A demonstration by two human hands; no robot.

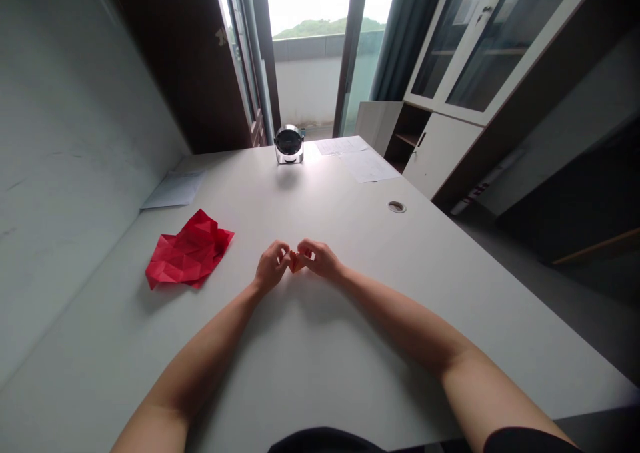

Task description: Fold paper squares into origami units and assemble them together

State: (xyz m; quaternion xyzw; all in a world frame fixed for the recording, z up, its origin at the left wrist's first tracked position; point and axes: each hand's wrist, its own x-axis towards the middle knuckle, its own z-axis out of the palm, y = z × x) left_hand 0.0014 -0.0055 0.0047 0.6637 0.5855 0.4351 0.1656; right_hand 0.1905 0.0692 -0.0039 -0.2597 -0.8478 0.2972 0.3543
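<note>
Between my two hands, just above the middle of the white table [320, 346], is a small piece of folded orange paper [296, 264]. My left hand [273, 264] pinches its left side with bent fingers. From the right, my right hand [320, 260] grips the other side, fingers curled in. The fingers cover much of the paper, so its full shape is hidden. To the left of my hands lies a creased red sheet of paper [190, 253], spread out unevenly with many fold lines. Neither hand touches it.
A round black-and-silver device on a stand [289, 144] is at the table's far edge. Printed sheets [370, 168] lie at the far right near a cable hole [396, 206]. A pale stack of paper [175, 188] rests by the left wall. White cabinets [443, 153] stand beyond the right edge.
</note>
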